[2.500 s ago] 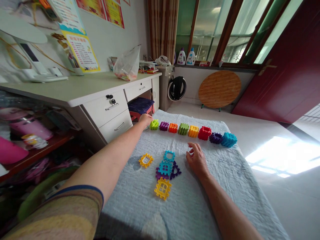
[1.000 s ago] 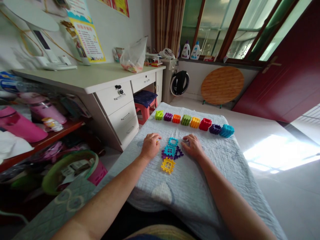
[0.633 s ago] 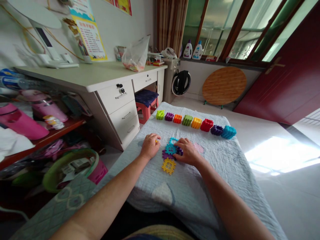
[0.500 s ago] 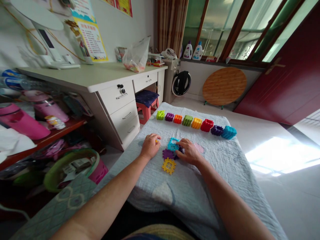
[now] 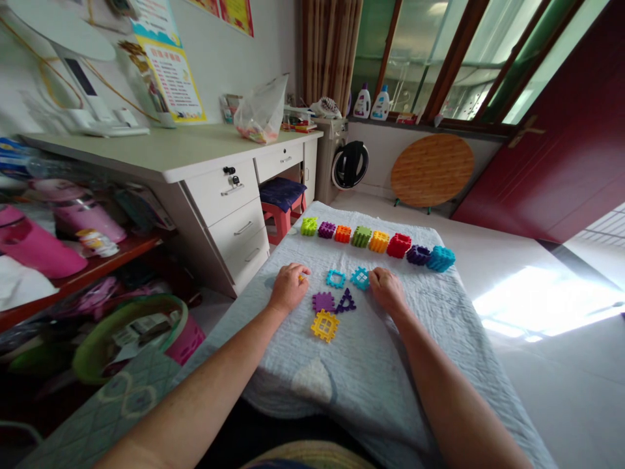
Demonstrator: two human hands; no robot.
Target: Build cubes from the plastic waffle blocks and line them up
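My left hand [image 5: 290, 286] rests on the cloth with its fingers curled closed; a bit of yellow shows at them, too small to name. My right hand [image 5: 388, 290] has its fingertips at the right edge of a light blue interlocking tile [image 5: 360, 278] with a window pattern, pinching it. Between the hands lies a light blue square frame tile [image 5: 336, 279]. Nearer me are a solid purple tile [image 5: 323, 301], a dark purple triangle tile [image 5: 346, 301] and a yellow window tile [image 5: 325, 326], all flat on the cloth.
Along the far side of the cloth-covered table [image 5: 307, 378] runs a row of several coloured block cubes, among them a red cube [image 5: 399, 245] and a blue one [image 5: 441, 258]. A white desk [image 5: 234, 228] and a red stool [image 5: 283, 221] stand to the left.
My right hand has moved right, taking the light blue window tile off the light blue frame tile. The dark purple triangle is now uncovered. My left hand stays curled in place.
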